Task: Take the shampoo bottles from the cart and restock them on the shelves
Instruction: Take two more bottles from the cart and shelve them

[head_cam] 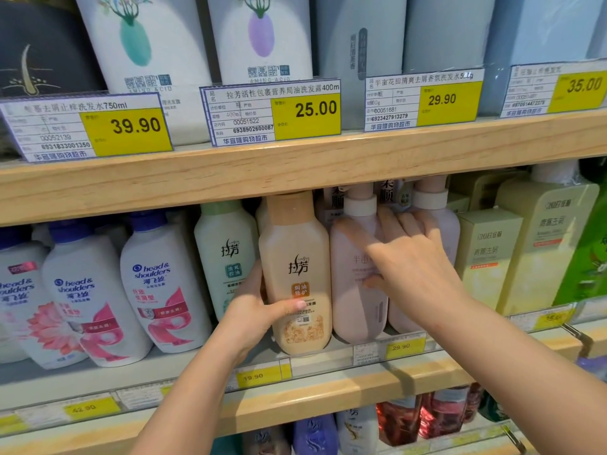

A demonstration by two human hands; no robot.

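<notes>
Two hands are working the middle wooden shelf point(295, 385): the left hand point(253, 313) is gripping the smooth, rigid peach plastic shampoo bottle point(297, 274) low on its body, likely heavy and slippery, while the right hand point(407, 254) is pressing straight fingers against pink pump bottles point(354, 277).

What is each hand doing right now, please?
Left hand: gripping the orange shampoo bottle.
Right hand: open, fingers against the pink pump bottles.

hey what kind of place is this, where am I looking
Most likely a supermarket toiletries aisle: wooden shelves packed with shampoo bottles, and yellow price tags clipped along the shelf edges.
</notes>
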